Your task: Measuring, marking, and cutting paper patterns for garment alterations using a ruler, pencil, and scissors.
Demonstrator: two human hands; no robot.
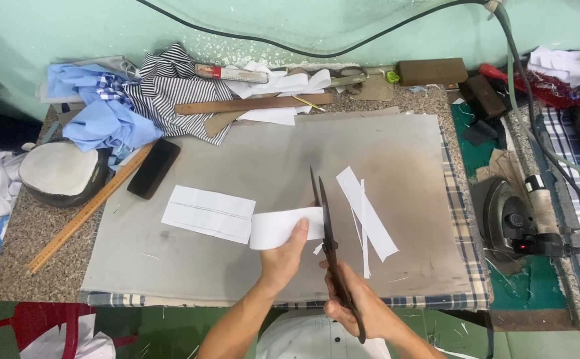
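My left hand point(283, 256) pinches a curled white strip of stiff fabric or paper point(278, 228) and holds it above the grey pressing pad point(409, 153). Gripped by their handles in my right hand point(353, 309) are large dark scissors point(326, 229). Their blades point away from me and close on the strip's right end. A flat white rectangle point(209, 213) lies on the pad just left of the strip. Narrow white offcuts point(367, 213) lie to the right of the blades.
A wooden ruler point(87, 211) and a dark block point(153, 168) lie at the left. Blue and striped cloth point(137, 96) is piled at the back left, with a wooden stick point(253, 104) beside it. An electric iron point(516, 223) rests at the right, its cord rising overhead.
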